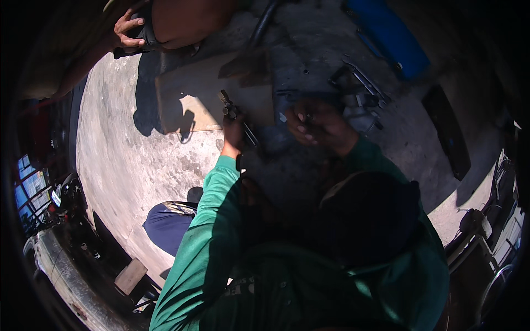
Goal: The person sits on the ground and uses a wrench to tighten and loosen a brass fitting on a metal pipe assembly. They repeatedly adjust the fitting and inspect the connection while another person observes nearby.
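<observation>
My left hand (233,134), in a green sleeve, is closed round a metal fitting with a brass-coloured end (223,97). The fitting stands up out of my fist, above the edge of a flat brown sheet (248,91) on the floor. A thin shiny rod (251,135) shows beside the same hand; whether it joins the fitting I cannot tell. To the right, in shadow, my right hand (326,126) has its fingers curled together. A small pale thing (283,117) shows at its fingertips, too dim to name.
Several wrenches (364,81) and other metal parts lie on the concrete floor beyond my right hand. A blue case (389,38) stands at the far right, near a long dark flat piece (448,132). Another person's hand (130,30) rests on their knee at the far left.
</observation>
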`<state>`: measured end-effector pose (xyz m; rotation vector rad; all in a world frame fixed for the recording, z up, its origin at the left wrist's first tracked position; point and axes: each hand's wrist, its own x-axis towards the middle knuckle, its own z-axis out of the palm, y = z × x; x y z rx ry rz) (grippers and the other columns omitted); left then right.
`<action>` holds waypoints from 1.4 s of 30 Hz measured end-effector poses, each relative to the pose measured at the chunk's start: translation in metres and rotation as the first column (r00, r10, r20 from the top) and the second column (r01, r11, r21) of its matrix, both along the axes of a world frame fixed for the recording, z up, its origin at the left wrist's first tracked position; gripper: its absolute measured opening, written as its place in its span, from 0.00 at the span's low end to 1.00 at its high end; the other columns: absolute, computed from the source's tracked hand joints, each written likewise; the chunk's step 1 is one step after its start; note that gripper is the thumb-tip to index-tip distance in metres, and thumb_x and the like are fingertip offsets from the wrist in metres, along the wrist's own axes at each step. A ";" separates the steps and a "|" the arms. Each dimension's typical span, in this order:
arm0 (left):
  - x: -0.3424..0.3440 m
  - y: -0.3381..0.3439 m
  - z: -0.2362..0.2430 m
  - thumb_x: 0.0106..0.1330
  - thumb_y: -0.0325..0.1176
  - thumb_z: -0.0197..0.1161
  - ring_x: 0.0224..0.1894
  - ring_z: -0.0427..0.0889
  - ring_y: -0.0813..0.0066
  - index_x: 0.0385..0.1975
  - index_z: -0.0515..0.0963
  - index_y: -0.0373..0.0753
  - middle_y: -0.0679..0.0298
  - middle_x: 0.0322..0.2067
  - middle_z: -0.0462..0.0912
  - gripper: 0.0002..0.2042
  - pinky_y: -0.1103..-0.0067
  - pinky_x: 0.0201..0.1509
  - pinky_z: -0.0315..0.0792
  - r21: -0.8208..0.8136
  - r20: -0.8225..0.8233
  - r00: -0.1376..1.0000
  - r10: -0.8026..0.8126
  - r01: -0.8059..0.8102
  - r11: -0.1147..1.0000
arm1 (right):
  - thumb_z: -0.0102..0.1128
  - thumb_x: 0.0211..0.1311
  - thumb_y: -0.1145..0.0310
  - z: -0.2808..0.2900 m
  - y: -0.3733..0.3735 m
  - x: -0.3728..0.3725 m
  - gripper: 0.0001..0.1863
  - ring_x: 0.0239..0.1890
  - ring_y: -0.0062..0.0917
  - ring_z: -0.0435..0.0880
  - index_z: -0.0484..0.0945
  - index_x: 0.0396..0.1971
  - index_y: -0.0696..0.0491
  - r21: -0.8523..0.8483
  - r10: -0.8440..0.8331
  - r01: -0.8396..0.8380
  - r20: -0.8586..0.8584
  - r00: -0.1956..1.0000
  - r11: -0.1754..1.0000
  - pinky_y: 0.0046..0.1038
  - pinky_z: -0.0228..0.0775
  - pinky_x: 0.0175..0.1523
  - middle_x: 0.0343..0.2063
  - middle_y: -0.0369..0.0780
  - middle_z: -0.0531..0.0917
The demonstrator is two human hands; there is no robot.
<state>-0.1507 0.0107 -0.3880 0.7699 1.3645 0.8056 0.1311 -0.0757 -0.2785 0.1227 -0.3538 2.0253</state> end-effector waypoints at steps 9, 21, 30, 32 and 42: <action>-0.017 0.033 -0.045 0.57 0.37 0.71 0.38 0.86 0.53 0.45 0.77 0.33 0.50 0.38 0.85 0.20 0.63 0.44 0.81 0.204 -0.721 0.669 -0.179 0.451 0.869 | 0.60 0.67 0.70 0.002 0.014 0.013 0.07 0.30 0.22 0.80 0.78 0.41 0.56 -0.001 -0.039 0.039 0.026 0.999 0.999 0.23 0.70 0.30 0.33 0.40 0.81; 0.079 0.055 0.095 0.61 0.36 0.68 0.34 0.86 0.52 0.38 0.83 0.34 0.50 0.28 0.85 0.12 0.67 0.40 0.80 -0.059 -0.824 0.188 -0.535 0.909 0.412 | 0.59 0.59 0.70 -0.004 -0.005 0.022 0.10 0.25 0.19 0.76 0.78 0.37 0.61 -0.111 -0.018 0.101 0.579 0.815 0.989 0.22 0.66 0.27 0.25 0.37 0.78; 0.198 0.056 -0.014 0.58 0.29 0.63 0.49 0.81 0.45 0.47 0.80 0.37 0.46 0.46 0.80 0.16 0.60 0.55 0.74 0.339 -0.824 0.483 -0.297 0.839 0.425 | 0.62 0.60 0.70 0.022 -0.026 0.031 0.14 0.28 0.17 0.80 0.79 0.44 0.60 -0.258 0.030 0.324 0.820 0.571 0.910 0.20 0.71 0.35 0.30 0.36 0.82; 0.207 0.054 -0.017 0.58 0.29 0.63 0.49 0.81 0.45 0.47 0.80 0.37 0.46 0.46 0.80 0.16 0.60 0.55 0.74 0.318 -0.832 0.476 -0.285 0.830 0.458 | 0.63 0.60 0.70 0.006 -0.028 0.045 0.15 0.29 0.18 0.81 0.80 0.45 0.60 -0.195 0.026 0.221 0.803 0.595 0.956 0.20 0.73 0.37 0.31 0.36 0.83; 0.182 0.040 0.039 0.60 0.29 0.64 0.44 0.82 0.45 0.42 0.80 0.34 0.48 0.40 0.82 0.11 0.62 0.48 0.75 0.501 -0.647 0.668 -0.368 0.736 0.455 | 0.62 0.63 0.70 0.008 -0.017 0.051 0.09 0.24 0.17 0.79 0.81 0.39 0.59 -0.140 -0.100 0.423 0.861 0.498 0.895 0.21 0.71 0.30 0.27 0.35 0.83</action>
